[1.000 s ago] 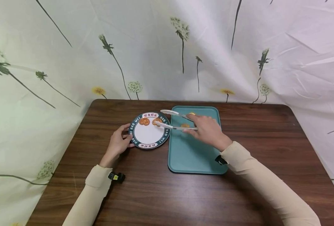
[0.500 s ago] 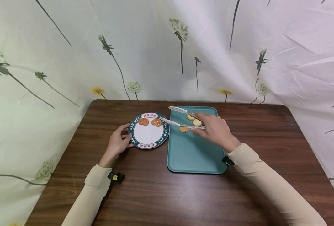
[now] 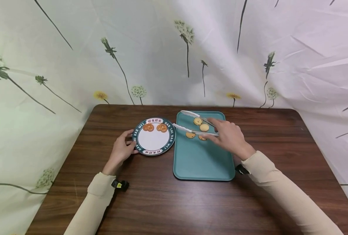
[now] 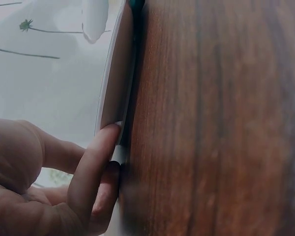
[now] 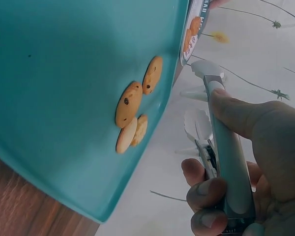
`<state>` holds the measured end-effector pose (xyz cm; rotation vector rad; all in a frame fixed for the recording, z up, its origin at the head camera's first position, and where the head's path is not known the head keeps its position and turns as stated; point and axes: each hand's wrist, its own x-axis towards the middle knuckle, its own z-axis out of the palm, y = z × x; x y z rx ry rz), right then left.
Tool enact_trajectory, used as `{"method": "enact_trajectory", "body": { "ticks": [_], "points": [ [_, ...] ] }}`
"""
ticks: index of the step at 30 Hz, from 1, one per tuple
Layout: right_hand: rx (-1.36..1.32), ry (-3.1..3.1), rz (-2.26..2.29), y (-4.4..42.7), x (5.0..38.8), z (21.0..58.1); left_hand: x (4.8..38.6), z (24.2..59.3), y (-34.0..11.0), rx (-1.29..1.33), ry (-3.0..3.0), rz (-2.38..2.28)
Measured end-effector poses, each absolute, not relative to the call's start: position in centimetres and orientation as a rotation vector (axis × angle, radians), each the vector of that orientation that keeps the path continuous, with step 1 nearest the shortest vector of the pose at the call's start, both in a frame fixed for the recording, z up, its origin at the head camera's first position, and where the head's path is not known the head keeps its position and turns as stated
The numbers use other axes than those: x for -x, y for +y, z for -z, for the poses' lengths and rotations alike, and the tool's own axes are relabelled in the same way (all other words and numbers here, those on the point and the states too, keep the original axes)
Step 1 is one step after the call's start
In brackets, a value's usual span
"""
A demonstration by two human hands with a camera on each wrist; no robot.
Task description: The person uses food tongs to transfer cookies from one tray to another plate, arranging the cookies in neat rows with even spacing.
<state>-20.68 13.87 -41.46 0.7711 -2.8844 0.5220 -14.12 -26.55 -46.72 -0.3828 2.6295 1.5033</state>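
Note:
My left hand (image 3: pixel 122 148) holds the left edge of a round plate (image 3: pixel 153 140) with a dark green rim; two pretzel-shaped biscuits (image 3: pixel 161 128) lie on its upper part. In the left wrist view my fingers (image 4: pixel 91 172) are at the plate's edge (image 4: pixel 115 83). My right hand (image 3: pixel 229 137) grips metal tongs (image 3: pixel 204 133) with white tips, spread apart with nothing between them, over the upper part of the teal tray (image 3: pixel 203 160). Several round biscuits (image 3: pixel 204 127) lie under them. The right wrist view shows thumb and fingers around the tongs (image 5: pixel 231 162), beside the biscuits (image 5: pixel 129 104).
The plate stands just left of the tray, close to its edge. Both are on a dark wooden table (image 3: pixel 150 202). Behind the table hangs a pale cloth (image 3: pixel 162 58) printed with dandelions.
My right hand and the tongs have moved right, away from above the plate to above the tray, uncovering the right pretzel biscuit and the tray's biscuits. My left hand stays at the plate.

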Motion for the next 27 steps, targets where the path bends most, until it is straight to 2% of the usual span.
{"method": "enact_trajectory", "body": {
  "ticks": [27],
  "points": [
    [-0.701,-2.913,-0.514,17.0,20.2,41.9,13.8,46.9,-25.6,0.447,2.64,-1.52]
  ]
}}
